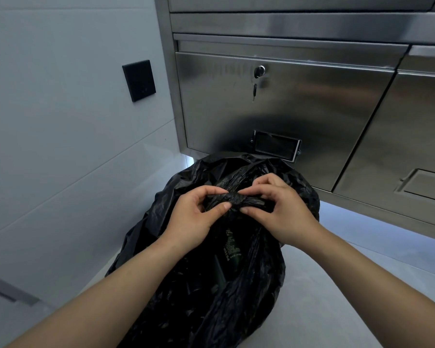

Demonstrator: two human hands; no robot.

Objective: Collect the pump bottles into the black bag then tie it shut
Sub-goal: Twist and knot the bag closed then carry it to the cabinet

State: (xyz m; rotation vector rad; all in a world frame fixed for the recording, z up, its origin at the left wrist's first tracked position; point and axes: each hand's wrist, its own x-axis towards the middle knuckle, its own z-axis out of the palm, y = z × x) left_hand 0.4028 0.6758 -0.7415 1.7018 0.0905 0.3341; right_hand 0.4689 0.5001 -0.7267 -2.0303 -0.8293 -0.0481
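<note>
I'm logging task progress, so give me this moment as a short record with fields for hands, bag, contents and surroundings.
left hand: pinches the knot from its side
right hand: pinches the same knot from the other side
black bag: mouth gathered and twisted between the two hands
bottle: one dark, labelled, shows inside the bag below the knot
behind: steel cabinet with a key hanging in it
stage: tying; whether the knot is tight cannot be told
</note>
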